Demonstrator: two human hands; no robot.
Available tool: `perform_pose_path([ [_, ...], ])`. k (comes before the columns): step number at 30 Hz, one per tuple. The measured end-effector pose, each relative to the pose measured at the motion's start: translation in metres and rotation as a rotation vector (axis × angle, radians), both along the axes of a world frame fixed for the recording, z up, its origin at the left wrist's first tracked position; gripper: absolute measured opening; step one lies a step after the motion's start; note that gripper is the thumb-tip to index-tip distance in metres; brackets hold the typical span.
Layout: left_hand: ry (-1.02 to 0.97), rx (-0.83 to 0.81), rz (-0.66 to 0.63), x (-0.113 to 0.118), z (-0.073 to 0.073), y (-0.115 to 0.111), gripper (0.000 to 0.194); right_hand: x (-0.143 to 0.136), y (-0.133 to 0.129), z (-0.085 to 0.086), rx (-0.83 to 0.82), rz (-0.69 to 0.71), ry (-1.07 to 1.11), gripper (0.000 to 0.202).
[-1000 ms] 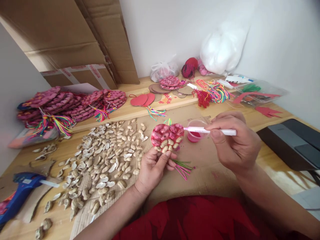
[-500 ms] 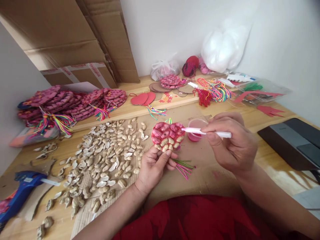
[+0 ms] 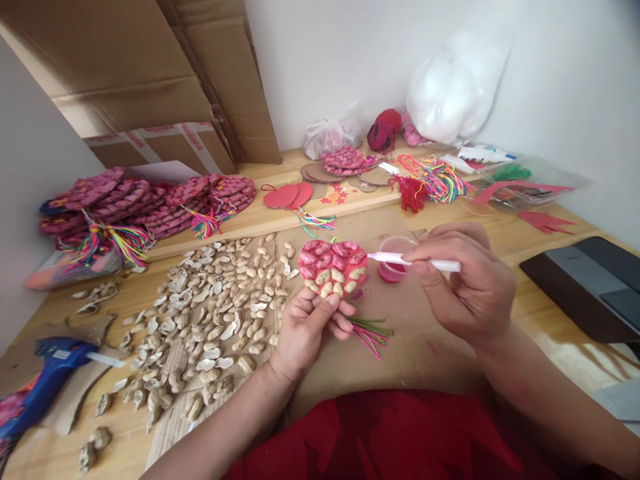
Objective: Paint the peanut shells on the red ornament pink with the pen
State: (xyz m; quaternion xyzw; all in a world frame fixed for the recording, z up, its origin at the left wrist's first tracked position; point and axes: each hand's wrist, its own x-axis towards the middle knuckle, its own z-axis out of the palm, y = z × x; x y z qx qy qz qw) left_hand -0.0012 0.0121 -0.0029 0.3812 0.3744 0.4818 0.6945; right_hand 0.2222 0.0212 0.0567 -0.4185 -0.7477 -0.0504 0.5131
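Note:
My left hand (image 3: 313,320) pinches the lower tip of a red heart-shaped ornament (image 3: 361,283) covered with peanut shells. Its upper shells are pink, while the lower ones keep their plain tan colour. Pink and green tassel strands (image 3: 373,335) hang out below my fingers. In my right hand (image 3: 463,280) is a slim white paintbrush (image 3: 400,259), its tip at the heart's right edge; whether it touches cannot be made out. Behind the brush stands a clear plastic cup (image 3: 393,270) of pink paint, partly covered by it.
Loose peanut shells (image 3: 215,313) spread over cardboard at left, beside a blue glue gun (image 3: 55,373). Pink ornaments (image 3: 165,200) with tassels are piled at the back left. Red card hearts (image 3: 289,196) and coloured threads (image 3: 445,181) lie along the back. A dark tablet case (image 3: 585,287) lies right.
The heart has shifted slightly left and turned a little in my left hand. The brush tip stays near its right edge, and the whole view has moved slightly.

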Motion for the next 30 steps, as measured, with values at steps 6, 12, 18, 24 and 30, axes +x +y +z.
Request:
perform_pose_path([
  [6,-0.017,-0.018,-0.004,0.001,0.0,0.001,0.025,0.0,-0.001,-0.002,-0.026,0.047,-0.012,0.016],
  [12,-0.062,-0.026,-0.016,0.001,0.001,0.003,0.027,0.014,0.002,-0.003,-0.006,-0.221,0.139,0.004],
  [18,-0.066,-0.074,-0.005,0.002,0.004,0.005,0.027,0.023,0.013,-0.008,-0.1,-0.325,-0.015,0.008],
  [24,-0.096,-0.157,-0.01,0.002,0.004,0.005,0.03,0.023,0.019,-0.015,-0.171,-0.32,-0.098,0.011],
  [30,-0.078,-0.183,0.046,0.001,0.002,0.005,0.032,0.018,0.018,-0.012,-0.33,-0.359,-0.159,0.019],
])
